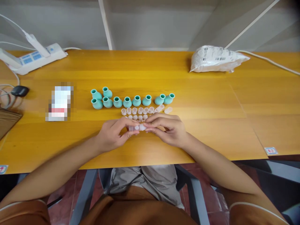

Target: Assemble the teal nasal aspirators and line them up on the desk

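My left hand [113,133] and my right hand [167,128] meet over the near middle of the yellow wooden table [211,118]. Together their fingertips pinch a small clear plastic piece [138,127]. Just beyond the hands lie several small translucent caps [140,111] in loose rows. Behind those stands a row of several teal rubber bulbs [127,100], openings up, with two more [102,92] set behind the left end.
A white plastic bag [214,58] lies at the back right. A white device with blue buttons [35,57] and its cables sit at the back left, a black mouse [20,91] at the left edge, a blurred card [59,101] nearby.
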### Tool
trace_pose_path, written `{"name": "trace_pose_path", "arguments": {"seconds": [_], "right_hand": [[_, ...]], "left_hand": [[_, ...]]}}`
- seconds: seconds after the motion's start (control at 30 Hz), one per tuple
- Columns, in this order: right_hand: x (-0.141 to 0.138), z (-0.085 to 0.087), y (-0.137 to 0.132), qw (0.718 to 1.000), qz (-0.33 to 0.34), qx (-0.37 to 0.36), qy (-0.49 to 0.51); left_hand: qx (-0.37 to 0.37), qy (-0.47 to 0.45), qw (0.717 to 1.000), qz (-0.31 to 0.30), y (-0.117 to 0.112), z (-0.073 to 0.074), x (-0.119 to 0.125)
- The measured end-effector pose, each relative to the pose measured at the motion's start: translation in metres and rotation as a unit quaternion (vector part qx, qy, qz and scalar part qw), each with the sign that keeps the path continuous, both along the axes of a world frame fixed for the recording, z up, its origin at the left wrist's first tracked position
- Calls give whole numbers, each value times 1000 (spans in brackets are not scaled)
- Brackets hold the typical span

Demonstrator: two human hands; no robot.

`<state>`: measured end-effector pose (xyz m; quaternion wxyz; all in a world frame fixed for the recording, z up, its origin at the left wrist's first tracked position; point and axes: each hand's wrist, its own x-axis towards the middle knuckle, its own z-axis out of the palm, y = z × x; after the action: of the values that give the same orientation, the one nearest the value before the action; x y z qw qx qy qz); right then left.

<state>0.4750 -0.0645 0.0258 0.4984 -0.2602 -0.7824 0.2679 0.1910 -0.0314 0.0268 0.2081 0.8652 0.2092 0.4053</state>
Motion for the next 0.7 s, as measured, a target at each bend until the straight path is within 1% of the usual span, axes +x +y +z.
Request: {"name": "trace_pose_path", "arguments": {"seconds": [0.1, 0.17, 0.23, 0.27, 0.33, 0.47, 0.53, 0.6, 0.67, 0.7], "right_hand": [[0, -1, 1, 1000, -12, 14, -12], [1, 1, 1, 999, -16, 27, -23], [1, 5, 1, 999, -15, 33, -40], [1, 8, 1, 998, -13, 32, -51], [1, 10, 0, 997, -11, 23, -74], [-4, 6, -1, 995, 4, 11, -95], [-4, 4, 0, 997, 15, -3, -76], [0, 5, 3, 999, 10, -26, -42], [10, 9, 9, 999, -22, -42, -6], [17, 12, 13, 998, -53, -43, 8]], "left_hand": [[-28, -6, 1000, 11, -3, -3, 2], [-77, -25, 997, 15, -6, -5, 4], [-130, -45, 990, 5, -9, -6, 6], [-145, -52, 988, -2, -9, -6, 7], [-139, -50, 989, -6, -9, -4, 8], [-86, -27, 996, 9, -7, 0, 7], [-96, -20, 995, 5, -7, 1, 6], [-125, -18, 992, -8, -7, 1, 6], [-153, -17, 988, -30, -7, 1, 6], [-162, -16, 986, -41, -7, 0, 7]]}}
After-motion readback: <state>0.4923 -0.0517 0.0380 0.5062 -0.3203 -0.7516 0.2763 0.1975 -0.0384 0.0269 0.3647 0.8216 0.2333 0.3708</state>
